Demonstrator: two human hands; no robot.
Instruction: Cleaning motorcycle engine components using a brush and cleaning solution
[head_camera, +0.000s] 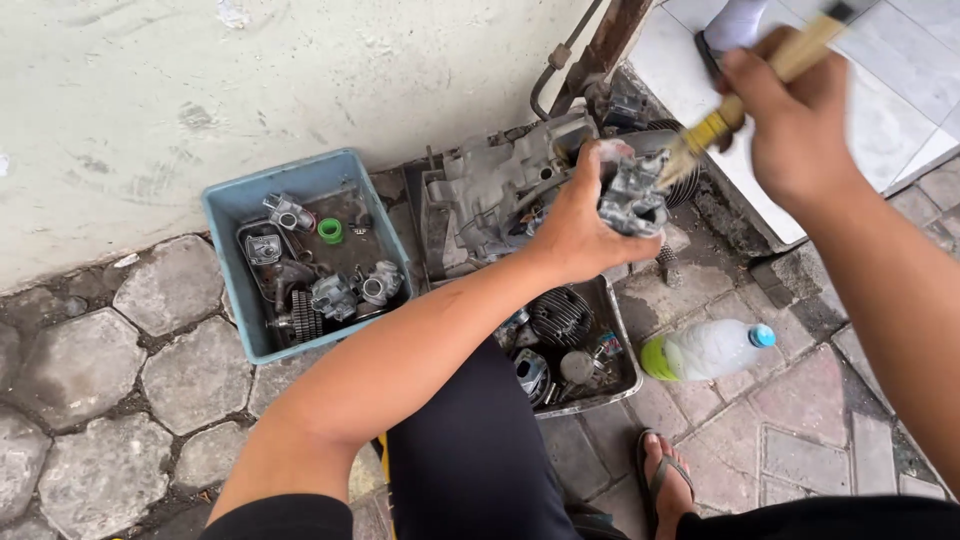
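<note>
Blue tub (225, 215), green ring (330, 231), blue-capped bottle (710, 349).

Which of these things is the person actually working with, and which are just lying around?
In use:
- grey metal engine part, gripped in the left hand
- wooden-handled brush, held by the right hand

Lying about:
- blue tub of small parts
- metal tray of parts
- plastic bottle
- engine casing

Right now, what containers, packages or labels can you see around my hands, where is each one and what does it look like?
Plastic bottle: lying on the paving at right, clear body, blue cap, green base.
Blue tub: left, by the wall, square plastic, holding metal engine parts and a green ring.
Metal tray: below the left hand, dark, holding a finned cylinder.
Small blue and red label: in the tray, too small to describe further.
No signs or screens.
</note>
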